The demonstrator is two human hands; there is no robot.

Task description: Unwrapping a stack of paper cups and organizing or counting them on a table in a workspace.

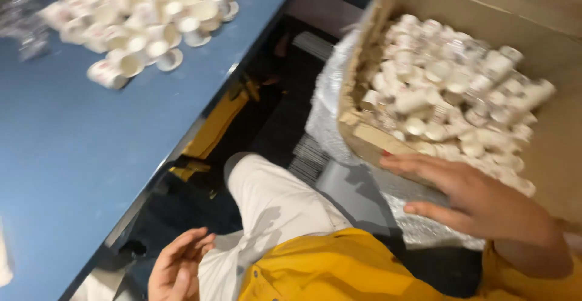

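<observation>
At right hand (479,201): cardboard box (545,16) | full of small white tubs (448,89)

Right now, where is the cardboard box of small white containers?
In the head view the cardboard box sits at the right, beside the blue table, with the right hand at its near edge.

Cardboard box (545,149), brown, open-topped, at two to three o'clock: its near rim is torn and ragged, and it is filled with small white cylindrical containers (451,95) bearing faint reddish labels. The right hand (476,201), fingers spread and empty, rests at the box's near edge at about four o'clock. A second heap of like white containers (148,19) lies loose at eleven o'clock. Silvery bubble-wrap packaging (330,104) lies beside and beneath the box, towards centre.
</observation>
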